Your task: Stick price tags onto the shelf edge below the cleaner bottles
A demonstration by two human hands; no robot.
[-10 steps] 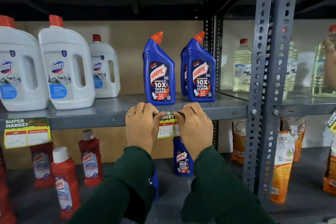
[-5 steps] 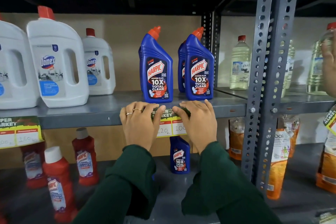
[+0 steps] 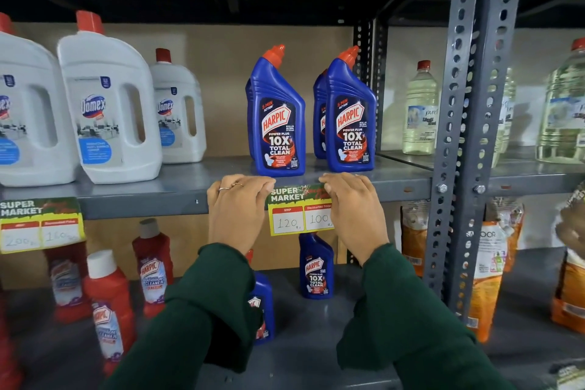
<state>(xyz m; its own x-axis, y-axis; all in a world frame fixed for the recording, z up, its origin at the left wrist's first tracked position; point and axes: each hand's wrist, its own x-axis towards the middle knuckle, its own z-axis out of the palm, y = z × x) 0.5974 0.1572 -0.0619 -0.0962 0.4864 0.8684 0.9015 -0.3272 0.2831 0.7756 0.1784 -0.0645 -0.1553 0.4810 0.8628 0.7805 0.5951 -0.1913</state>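
Price tag pressed flat against shelf edge, right below pair of blue Harpic bottles. Tag flanked by both hands: left hand laid on its left end, right hand on its right end, fingers curled over top of edge, nothing gripped, just pushing. "120" and "100" readable on tag between hands. Second tag seen far left of Harpic pair, hung under white Domex jugs.

Both hands mid-frame, palms fwd: left hand and right hand level, fingers flat, extended upward, apart.
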